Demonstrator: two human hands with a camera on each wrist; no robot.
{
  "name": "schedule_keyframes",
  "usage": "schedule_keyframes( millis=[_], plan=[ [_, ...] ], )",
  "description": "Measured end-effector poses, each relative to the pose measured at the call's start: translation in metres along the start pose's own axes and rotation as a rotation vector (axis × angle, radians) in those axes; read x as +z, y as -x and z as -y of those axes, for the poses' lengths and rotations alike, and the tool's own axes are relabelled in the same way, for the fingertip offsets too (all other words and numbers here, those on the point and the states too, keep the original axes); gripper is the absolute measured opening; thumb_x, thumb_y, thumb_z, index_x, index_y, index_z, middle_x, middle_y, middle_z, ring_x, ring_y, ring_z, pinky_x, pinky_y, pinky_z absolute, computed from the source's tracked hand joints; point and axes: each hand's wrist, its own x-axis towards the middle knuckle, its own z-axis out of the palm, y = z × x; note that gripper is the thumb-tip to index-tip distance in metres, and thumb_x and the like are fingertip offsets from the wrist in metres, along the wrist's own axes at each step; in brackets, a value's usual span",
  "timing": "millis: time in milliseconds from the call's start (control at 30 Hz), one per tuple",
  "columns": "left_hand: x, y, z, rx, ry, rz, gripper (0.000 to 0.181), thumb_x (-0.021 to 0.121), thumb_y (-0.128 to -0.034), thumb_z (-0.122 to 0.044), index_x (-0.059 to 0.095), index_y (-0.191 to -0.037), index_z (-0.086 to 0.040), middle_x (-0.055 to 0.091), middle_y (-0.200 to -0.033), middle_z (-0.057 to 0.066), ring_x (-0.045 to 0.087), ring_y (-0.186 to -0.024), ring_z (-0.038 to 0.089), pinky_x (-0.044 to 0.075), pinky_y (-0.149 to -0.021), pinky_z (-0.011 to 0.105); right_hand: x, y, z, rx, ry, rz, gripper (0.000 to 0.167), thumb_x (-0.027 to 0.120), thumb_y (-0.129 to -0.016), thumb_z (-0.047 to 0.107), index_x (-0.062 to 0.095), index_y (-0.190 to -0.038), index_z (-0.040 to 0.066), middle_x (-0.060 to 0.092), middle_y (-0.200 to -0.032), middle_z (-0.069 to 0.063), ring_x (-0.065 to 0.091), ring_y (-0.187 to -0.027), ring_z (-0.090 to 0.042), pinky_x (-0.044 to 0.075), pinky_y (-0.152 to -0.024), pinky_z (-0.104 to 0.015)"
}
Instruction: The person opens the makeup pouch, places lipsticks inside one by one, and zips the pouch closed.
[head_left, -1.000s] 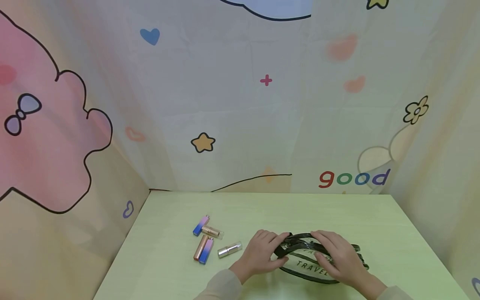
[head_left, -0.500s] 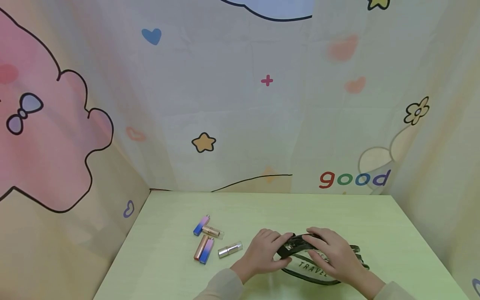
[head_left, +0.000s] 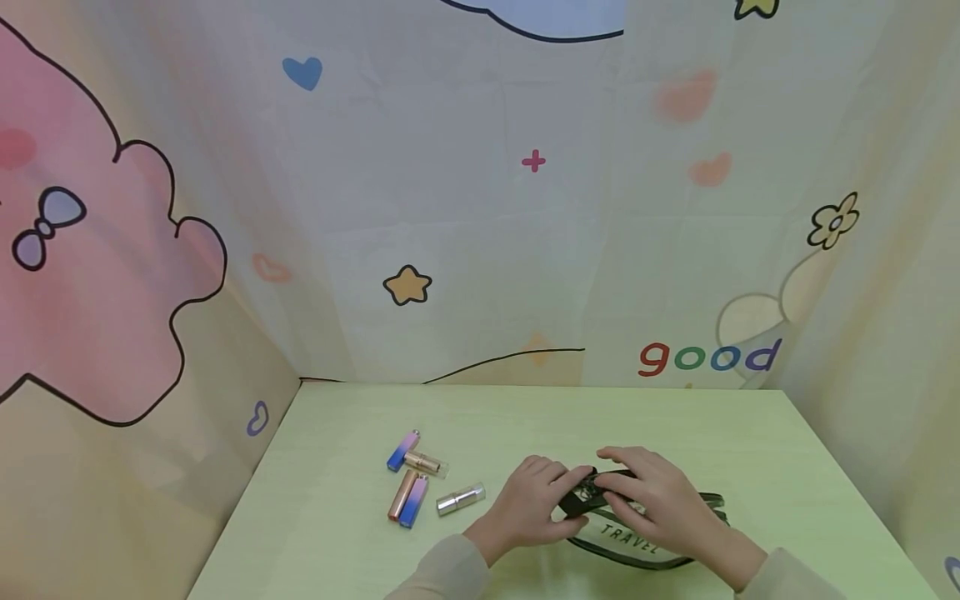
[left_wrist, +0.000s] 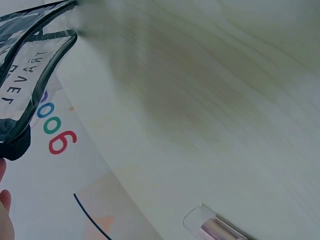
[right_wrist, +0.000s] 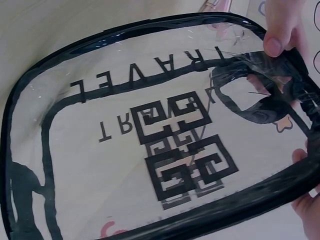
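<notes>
A clear bag with black trim and the word TRAVEL lies at the right front of the table. The left hand pinches its black left end between thumb and fingers. At its top edge the right hand has thumb and fingers on the black trim near the left end. The right wrist view shows the bag's transparent face and the left hand's thumb on a corner. In the left wrist view the bag is at the upper left, with the left fingertips below it.
Left of the hands on the pale green table lie a silver lipstick, a gold one, a rose-gold tube and two pink-and-blue tubes. A patterned curtain stands behind the table.
The right hand has moved left along the bag's top edge, closer to the left hand. The left hand has shifted slightly right, still gripping the bag's end.
</notes>
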Motion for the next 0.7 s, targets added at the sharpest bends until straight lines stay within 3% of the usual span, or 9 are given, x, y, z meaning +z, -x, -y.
schedule_keyframes(
  millis=[133, 267, 700],
  plan=[
    [-0.001, -0.001, 0.0, 0.011, -0.014, -0.004, 0.057, 0.057, -0.0744, -0.051, 0.05, -0.121, -0.02, 0.056, -0.084, -0.011, 0.052, -0.075, 0.003, 0.042, -0.077, 0.021, -0.001, -0.005, 0.003, 0.006, -0.001, 0.066, 0.012, 0.065, -0.073, 0.015, 0.067, -0.084, 0.019, 0.059, -0.106, -0.004, 0.056, -0.094, -0.018, 0.047, -0.074, -0.036],
    [-0.001, -0.002, 0.0, 0.021, -0.027, -0.003, 0.056, 0.055, -0.0749, -0.052, 0.05, -0.121, -0.02, 0.056, -0.083, -0.012, 0.052, -0.074, 0.004, 0.042, -0.076, 0.021, 0.0, -0.009, 0.005, -0.002, 0.012, 0.077, 0.014, 0.063, -0.071, 0.012, 0.066, -0.082, 0.019, 0.06, -0.105, -0.004, 0.056, -0.093, -0.018, 0.048, -0.073, -0.035],
    [-0.003, -0.004, -0.001, 0.035, -0.031, -0.002, 0.054, 0.052, -0.0775, -0.052, 0.05, -0.12, -0.019, 0.056, -0.085, -0.011, 0.052, -0.076, 0.004, 0.042, -0.077, 0.021, 0.003, -0.012, 0.01, 0.063, 0.095, 0.143, 0.019, 0.071, -0.066, 0.015, 0.065, -0.083, 0.021, 0.061, -0.101, -0.001, 0.057, -0.09, -0.015, 0.049, -0.069, -0.033]
  ],
)
